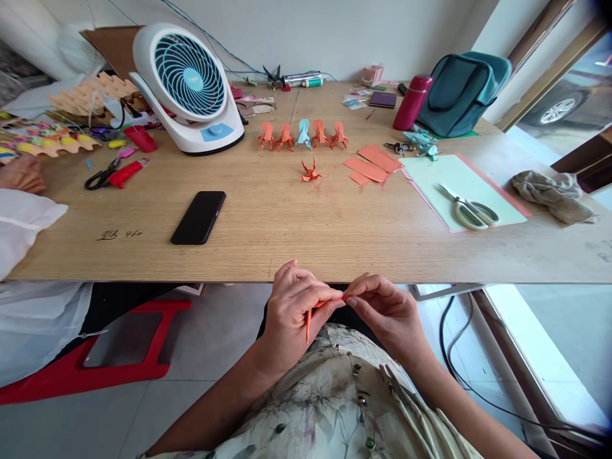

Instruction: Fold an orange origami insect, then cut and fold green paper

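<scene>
Two grips [294, 306] [392, 313], one orange paper [308, 325]

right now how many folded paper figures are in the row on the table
5, left to right: first orange figure, second orange figure, blue figure, third orange figure, fourth orange figure. None seems hidden.

Head camera: we have 1 view, facing forward and down.
Shirt [325, 401]: we look down on it from above, very close.
Left hand [297, 305], right hand [389, 311]: near us, below our view's centre.
Table [268, 223]: we look across it from its near side.
Wall [363, 38]: beyond it, facing us.
</scene>
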### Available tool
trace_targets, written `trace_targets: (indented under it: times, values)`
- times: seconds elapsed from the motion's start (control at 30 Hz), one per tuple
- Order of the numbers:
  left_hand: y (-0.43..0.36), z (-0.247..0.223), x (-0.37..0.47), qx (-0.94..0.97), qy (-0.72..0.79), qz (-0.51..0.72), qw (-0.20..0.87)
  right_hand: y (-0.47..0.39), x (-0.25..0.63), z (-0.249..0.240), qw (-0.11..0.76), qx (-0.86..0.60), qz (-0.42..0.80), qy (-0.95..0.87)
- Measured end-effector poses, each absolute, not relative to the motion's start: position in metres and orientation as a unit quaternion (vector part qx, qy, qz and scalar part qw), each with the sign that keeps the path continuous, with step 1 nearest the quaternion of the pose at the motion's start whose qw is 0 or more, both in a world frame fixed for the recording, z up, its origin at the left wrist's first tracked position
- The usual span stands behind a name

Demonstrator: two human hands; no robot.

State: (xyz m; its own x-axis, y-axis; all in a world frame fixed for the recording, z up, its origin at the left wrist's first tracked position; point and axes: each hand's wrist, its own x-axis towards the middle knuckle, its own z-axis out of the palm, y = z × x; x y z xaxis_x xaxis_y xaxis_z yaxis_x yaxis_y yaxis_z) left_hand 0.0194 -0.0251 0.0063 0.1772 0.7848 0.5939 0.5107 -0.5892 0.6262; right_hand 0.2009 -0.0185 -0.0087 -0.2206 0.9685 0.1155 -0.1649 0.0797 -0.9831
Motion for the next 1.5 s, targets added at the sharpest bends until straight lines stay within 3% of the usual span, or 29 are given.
trace_targets:
  times: [0.47,0.7,1.03,1.5]
  values:
    - [-0.025,0.003,0.019,0.778,0.423,0.462,0.04,-0.021,0.204,-0.003,0.468,-0.46,0.497,-0.567]
    - [-0.026,0.004,0.02,0.769,0.434,0.463,0.076,-0.021,0.202,0.006,0.456,-0.446,0.477,-0.604]
    - [-0.023,0.005,0.018,0.781,0.422,0.452,0.088,-0.012,0.204,0.008,0.403,-0.418,0.553,-0.597]
    - [-0.012,0.006,0.009,0.805,0.366,0.43,0.184,0.001,0.212,0.031,0.258,-0.434,0.455,-0.733]
